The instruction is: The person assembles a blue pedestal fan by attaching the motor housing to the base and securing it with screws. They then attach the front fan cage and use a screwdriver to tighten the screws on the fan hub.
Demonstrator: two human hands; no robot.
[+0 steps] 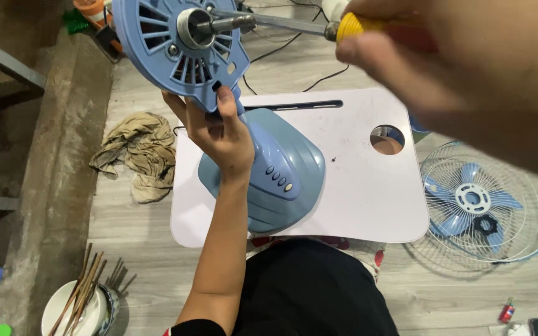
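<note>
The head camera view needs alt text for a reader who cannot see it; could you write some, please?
A left hand grips the neck of a blue desk fan body standing on a white lap table, while the right hand holds a yellow-handled screwdriver to the motor hub. A wire grille with blue blades lies on the floor.

Glossy plastic, bare metal, rough cloth

The blue fan body (281, 168) at frame centre looks smooth, glossy plastic; its shaft (219, 25) is bare metal. The white tray (356, 186) is matt. At left, the rag (138, 155) is crumpled, rough cloth.
</note>
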